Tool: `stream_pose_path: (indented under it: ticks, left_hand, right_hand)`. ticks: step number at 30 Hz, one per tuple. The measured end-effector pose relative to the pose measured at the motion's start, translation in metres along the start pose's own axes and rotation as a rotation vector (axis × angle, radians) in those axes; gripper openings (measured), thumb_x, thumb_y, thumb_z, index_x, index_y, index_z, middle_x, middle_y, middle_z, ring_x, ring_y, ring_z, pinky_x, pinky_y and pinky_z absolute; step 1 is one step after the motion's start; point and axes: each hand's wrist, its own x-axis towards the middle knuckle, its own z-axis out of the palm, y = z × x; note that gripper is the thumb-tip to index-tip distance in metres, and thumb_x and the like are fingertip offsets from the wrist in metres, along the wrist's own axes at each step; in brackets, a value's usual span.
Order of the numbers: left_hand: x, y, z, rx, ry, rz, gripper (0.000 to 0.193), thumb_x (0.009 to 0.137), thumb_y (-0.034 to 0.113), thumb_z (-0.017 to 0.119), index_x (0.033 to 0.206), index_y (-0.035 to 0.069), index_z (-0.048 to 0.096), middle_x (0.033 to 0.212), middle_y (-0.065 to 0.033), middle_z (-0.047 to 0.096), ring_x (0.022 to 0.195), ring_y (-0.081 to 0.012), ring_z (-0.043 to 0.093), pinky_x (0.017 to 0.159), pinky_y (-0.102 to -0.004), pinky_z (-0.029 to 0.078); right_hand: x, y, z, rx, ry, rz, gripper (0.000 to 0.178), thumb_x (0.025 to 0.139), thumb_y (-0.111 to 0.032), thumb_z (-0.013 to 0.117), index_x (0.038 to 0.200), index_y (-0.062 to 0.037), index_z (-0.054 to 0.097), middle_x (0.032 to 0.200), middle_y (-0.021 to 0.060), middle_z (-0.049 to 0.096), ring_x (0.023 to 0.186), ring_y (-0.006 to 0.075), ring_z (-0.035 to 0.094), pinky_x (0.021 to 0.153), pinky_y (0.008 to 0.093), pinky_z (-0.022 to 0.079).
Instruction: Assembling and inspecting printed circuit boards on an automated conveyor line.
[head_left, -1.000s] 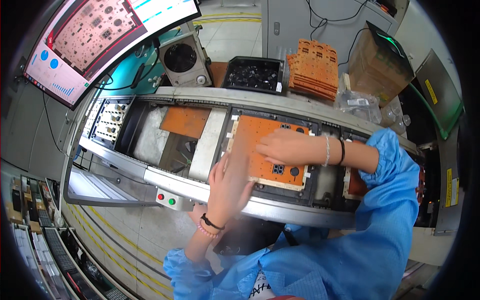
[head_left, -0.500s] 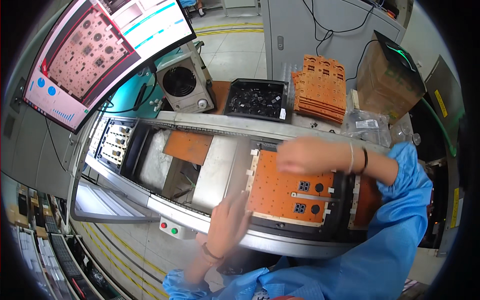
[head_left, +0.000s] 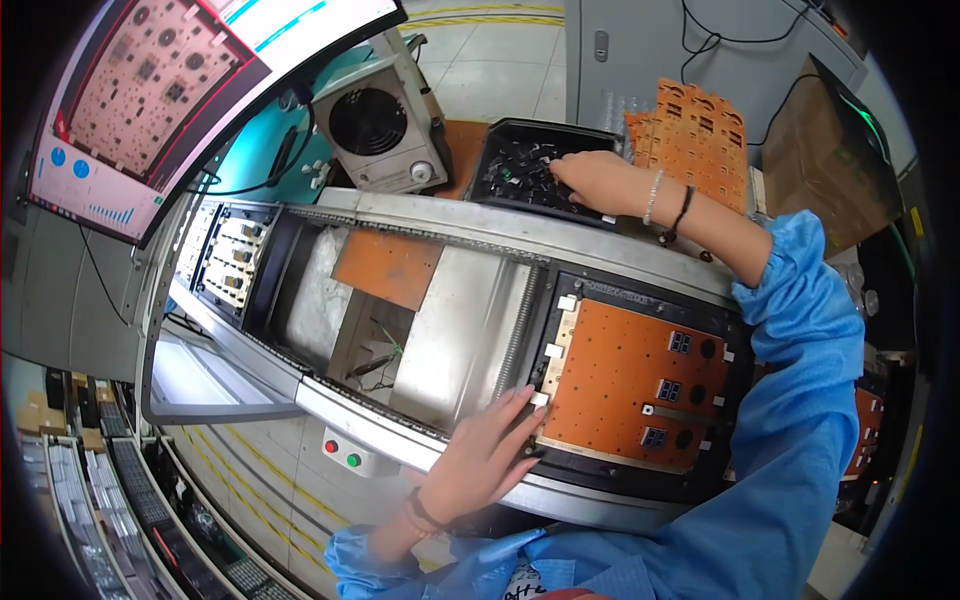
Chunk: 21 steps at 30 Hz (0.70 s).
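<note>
Orange board (head_left: 610, 385) looks smooth, matt; rail (head_left: 365, 421) along conveyor's (head_left: 440, 213) near edge, glossy metal; tray (head_left: 482, 168) beyond far edge, plastic; sleeve (head_left: 800, 350), creased cloth.

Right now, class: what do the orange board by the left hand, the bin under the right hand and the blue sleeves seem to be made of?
Orange board: possibly resin laminate, matte; flat and evenly coloured, dotted with small marks.
Bin: probably black plastic, dull; its rim looks moulded.
Blue sleeves: thin fabric, perhaps synthetic, with a soft sheen; creases and gathered cuffs show it.
</note>
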Motion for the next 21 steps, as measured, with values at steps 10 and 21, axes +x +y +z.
stream_pose_path:
  ticks: [10,21]
  left_hand:
    - [-0.006,-0.002,0.01,-0.014,0.125,-0.061,0.058,0.083,0.011,0.067,0.138,0.001,0.05,0.146,-0.0201,0.046,0.114,-0.0367,0.056,0.093,-0.0434,0.046]
    - [-0.004,-0.003,0.006,-0.173,0.121,-0.213,0.062,0.084,0.011,0.066,0.141,-0.001,0.044,0.147,-0.0196,0.045,0.121,-0.0386,0.05,0.098,-0.0446,0.043]
  right_hand:
    - [-0.01,-0.001,-0.009,0.165,0.319,-0.05,0.011,0.095,-0.012,0.057,0.1,-0.0045,0.063,0.099,0.012,0.064,0.094,0.0334,0.063,0.08,0.0425,0.051]
    - [-0.025,-0.003,-0.004,-0.049,0.321,-0.191,0.023,0.085,0.0,0.052,0.104,-0.0049,0.065,0.1,0.0132,0.063,0.099,0.0338,0.061,0.086,0.0426,0.05]
